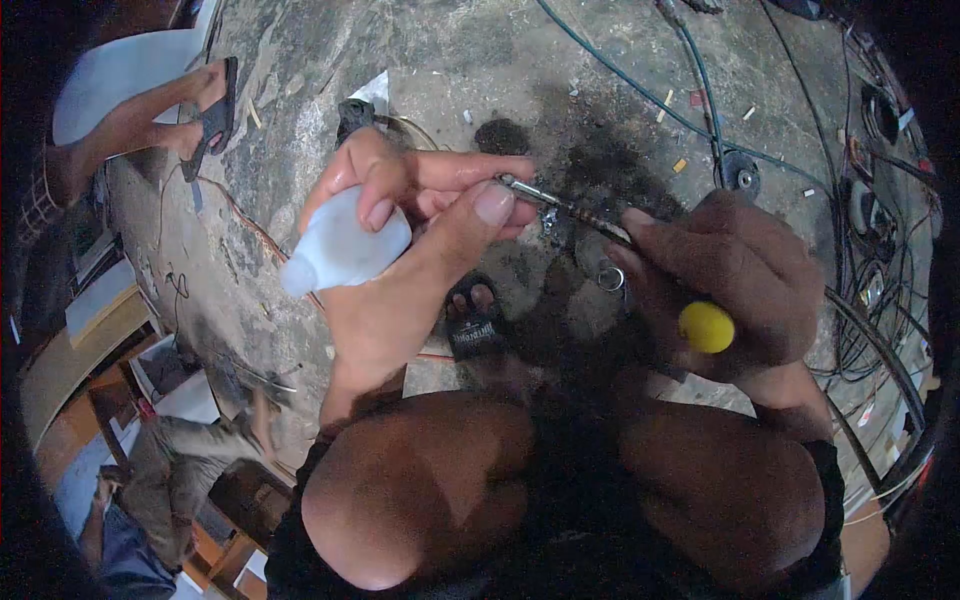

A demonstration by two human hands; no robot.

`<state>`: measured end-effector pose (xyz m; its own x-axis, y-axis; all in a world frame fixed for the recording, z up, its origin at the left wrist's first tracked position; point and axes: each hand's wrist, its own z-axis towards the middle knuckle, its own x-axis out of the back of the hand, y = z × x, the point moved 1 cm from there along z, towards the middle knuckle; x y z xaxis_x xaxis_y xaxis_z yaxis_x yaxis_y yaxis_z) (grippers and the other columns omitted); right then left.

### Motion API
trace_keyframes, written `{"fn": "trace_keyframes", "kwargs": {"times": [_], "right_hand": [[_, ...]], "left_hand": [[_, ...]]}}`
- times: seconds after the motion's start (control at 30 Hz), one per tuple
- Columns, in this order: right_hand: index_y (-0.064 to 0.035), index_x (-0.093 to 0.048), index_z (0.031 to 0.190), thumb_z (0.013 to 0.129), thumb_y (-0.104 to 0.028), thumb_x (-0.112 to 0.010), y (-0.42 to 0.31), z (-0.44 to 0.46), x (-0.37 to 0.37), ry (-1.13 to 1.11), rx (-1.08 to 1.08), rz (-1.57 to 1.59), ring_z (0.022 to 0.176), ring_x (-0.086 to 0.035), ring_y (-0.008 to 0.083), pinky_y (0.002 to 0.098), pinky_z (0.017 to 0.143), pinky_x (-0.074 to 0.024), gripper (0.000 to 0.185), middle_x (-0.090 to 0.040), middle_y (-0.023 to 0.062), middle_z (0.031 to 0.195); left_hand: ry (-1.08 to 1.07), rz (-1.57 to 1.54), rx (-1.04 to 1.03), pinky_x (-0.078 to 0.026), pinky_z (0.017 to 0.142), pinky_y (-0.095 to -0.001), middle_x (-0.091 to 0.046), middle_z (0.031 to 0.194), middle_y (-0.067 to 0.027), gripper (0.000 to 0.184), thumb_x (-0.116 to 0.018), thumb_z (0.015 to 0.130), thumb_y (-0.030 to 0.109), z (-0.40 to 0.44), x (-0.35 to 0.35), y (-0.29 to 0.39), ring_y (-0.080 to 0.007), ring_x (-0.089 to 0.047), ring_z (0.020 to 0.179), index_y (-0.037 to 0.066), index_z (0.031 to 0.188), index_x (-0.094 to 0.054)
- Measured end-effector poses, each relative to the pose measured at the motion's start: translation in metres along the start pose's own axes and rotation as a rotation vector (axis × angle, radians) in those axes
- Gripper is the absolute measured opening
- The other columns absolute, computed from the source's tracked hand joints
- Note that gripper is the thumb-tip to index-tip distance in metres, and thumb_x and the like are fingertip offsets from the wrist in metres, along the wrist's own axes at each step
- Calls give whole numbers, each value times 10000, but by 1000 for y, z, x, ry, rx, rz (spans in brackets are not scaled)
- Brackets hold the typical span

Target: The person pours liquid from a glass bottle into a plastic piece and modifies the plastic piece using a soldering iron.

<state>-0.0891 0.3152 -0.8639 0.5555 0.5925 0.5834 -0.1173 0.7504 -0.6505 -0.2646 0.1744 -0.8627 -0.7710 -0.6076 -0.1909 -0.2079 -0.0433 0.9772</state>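
White bottle (352, 240) tucked in my left hand (425, 255), which also pinches the tip of the metal rod (540, 194), I clasp the rod's other end in my right hand (740, 270) and would do best to hold it steady over the floor (480, 50).

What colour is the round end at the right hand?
The round end is yellow; see the head view.

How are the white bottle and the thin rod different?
The white bottle is plump; the thin rod is slim.
The bottle is pale all over; the rod is shiny silver near its tip and darker farther along.
The bottle's narrow end points lower left; the rod's tip points upper left.
Both are held: bottle in the left grip, rod in the right grip.
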Motion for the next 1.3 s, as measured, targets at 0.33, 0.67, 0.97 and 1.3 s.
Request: {"fn": "trace_keyframes", "kwargs": {"times": [0.33,0.67,0.97,1.3], "right_hand": [[10,-687,917,685,15,-809,-4,0,-6,10,209,-166,507,-556,171,279,439,-406,262,-592,51,644],[11,-687,909,673,37,-809,3,-1,-3,37,65,-85,515,-575,177,274,451,-435,266,-613,82,650],[26,-687,886,681,19,-803,3,-3,-5,67,9,-1,502,-570,179,273,444,-429,235,-615,93,646],[15,-691,831,698,-12,-804,5,-1,-6,63,-40,120,529,-596,180,274,469,-433,177,-658,109,675]], "left_hand": [[63,17,12,-590,650,-313,-685,910,-219,375,-647,827,-87,2,0,-4,-221,-688,722,125,861,-339],[112,150,-89,-574,624,-330,-665,790,-117,400,-712,781,-46,3,12,-14,-201,-657,667,135,840,-360],[27,121,-123,-550,713,-243,-693,916,-208,401,-697,784,-120,5,4,-14,-168,-688,831,101,818,-364],[-56,76,-127,-577,698,-278,-684,923,-250,360,-659,815,-111,4,7,-11,-213,-703,796,94,813,-363]]}}
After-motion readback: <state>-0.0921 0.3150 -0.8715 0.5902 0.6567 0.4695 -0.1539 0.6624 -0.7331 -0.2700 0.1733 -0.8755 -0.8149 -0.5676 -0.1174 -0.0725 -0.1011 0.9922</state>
